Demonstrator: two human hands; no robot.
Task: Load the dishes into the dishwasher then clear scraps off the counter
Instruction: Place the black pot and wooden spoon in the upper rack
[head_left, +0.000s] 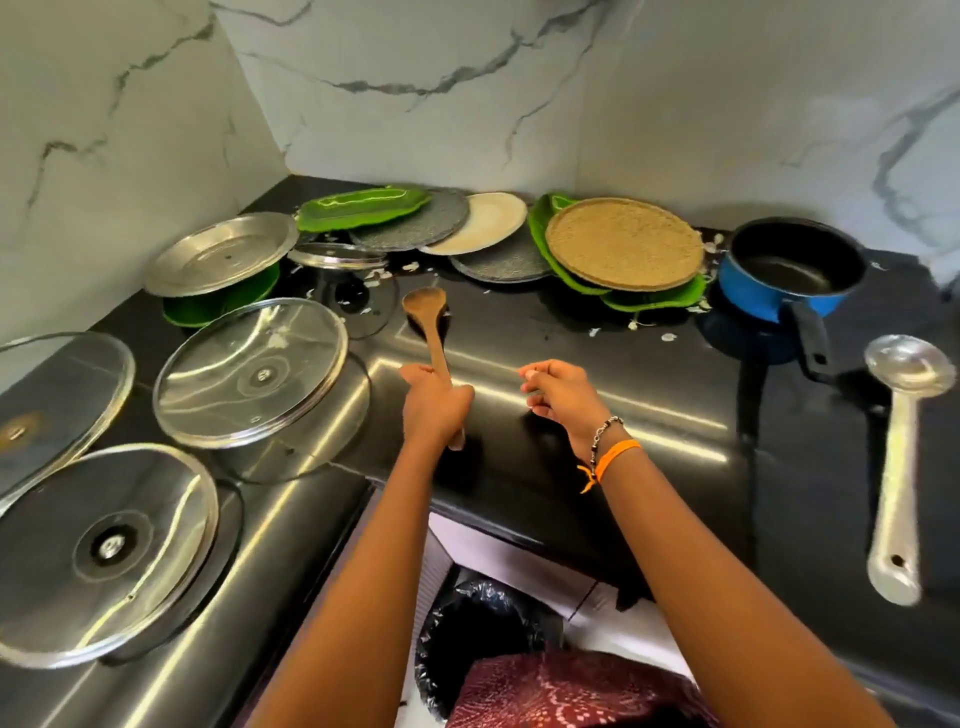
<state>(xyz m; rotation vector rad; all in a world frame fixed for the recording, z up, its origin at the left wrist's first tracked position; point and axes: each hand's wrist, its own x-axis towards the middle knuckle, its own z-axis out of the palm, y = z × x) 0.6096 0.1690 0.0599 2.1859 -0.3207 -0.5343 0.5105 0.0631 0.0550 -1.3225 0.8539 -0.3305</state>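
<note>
Left hand (434, 402) gripping wooden spoon (427, 317) by its handle, long axis pointing away toward the plates; right hand (558, 397) hovering beside, loosely curled, holding nothing.

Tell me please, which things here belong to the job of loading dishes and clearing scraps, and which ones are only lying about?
Job: wooden spoon in left hand; glass lids; steel plate; stacked plates; blue saucepan; steel ladle; white scraps; right hand.
Lying about: lined bin; wristbands.
</note>
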